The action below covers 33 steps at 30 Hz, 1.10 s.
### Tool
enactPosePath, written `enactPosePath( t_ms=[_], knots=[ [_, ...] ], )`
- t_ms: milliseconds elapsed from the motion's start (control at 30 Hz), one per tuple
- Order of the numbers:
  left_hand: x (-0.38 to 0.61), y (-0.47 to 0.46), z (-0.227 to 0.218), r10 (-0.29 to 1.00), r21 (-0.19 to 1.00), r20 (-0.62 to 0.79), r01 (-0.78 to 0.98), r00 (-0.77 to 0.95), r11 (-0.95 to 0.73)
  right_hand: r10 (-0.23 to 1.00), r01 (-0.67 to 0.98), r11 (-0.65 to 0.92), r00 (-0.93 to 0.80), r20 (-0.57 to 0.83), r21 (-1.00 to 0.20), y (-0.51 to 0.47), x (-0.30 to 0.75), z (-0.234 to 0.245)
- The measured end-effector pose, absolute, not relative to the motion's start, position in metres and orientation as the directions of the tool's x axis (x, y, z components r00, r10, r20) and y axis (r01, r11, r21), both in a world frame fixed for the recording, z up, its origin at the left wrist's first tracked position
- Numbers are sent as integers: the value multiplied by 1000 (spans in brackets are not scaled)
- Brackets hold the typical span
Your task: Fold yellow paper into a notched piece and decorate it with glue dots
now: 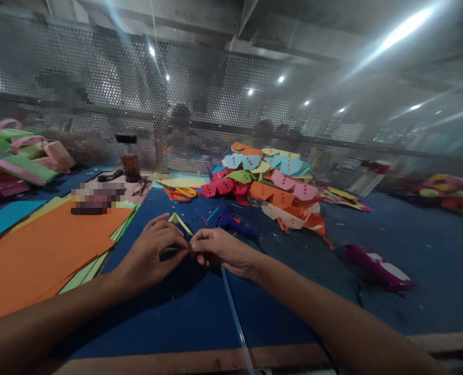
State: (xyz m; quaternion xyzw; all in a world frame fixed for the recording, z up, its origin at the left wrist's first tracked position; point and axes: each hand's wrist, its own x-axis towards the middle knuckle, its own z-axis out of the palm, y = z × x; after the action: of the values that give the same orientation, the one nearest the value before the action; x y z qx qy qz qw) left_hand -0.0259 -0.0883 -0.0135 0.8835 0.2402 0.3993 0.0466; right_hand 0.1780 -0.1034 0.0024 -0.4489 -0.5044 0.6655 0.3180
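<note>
My left hand (159, 247) and my right hand (221, 250) meet over the blue tabletop, fingertips pinched together. Between them is a thin pale-yellow paper strip (182, 224), bent to a peak behind the fingers; a bit of yellow also shows inside the left hand's curl. The exact point of the pinch is small and partly hidden. A long clear glue stick (233, 307) runs from beneath my right hand to the table's front edge. Just beyond the right hand lies a dark blue glue gun (237, 225).
Orange-handled scissors (180, 194) lie behind the hands, beside a pile of cut paper shapes (274, 182). Orange sheets (51, 250) are stacked at left, near a lidded jar (130, 161). A purple corded device (379, 266) is at right; a perforated metal screen (137, 94) stands behind.
</note>
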Motion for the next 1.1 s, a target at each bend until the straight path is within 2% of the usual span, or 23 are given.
enactPosePath(
  t_ms=[267,467,600,1100],
  knots=[
    [-26,-87,-16,464,279,692,387,554,-879,884,32,-246,-403,-238,-969,-104,178,4],
    [-27,-85,-15,579,405,652,421,491,-812,915,152,-18,-396,-78,-988,-103,175,4],
    [-27,-87,-12,609,445,629,418,483,-792,930,233,101,-367,9,-967,-105,175,4],
    [-26,-87,-11,636,471,601,428,485,-771,923,316,287,-346,172,-904,-110,172,2]
  ],
)
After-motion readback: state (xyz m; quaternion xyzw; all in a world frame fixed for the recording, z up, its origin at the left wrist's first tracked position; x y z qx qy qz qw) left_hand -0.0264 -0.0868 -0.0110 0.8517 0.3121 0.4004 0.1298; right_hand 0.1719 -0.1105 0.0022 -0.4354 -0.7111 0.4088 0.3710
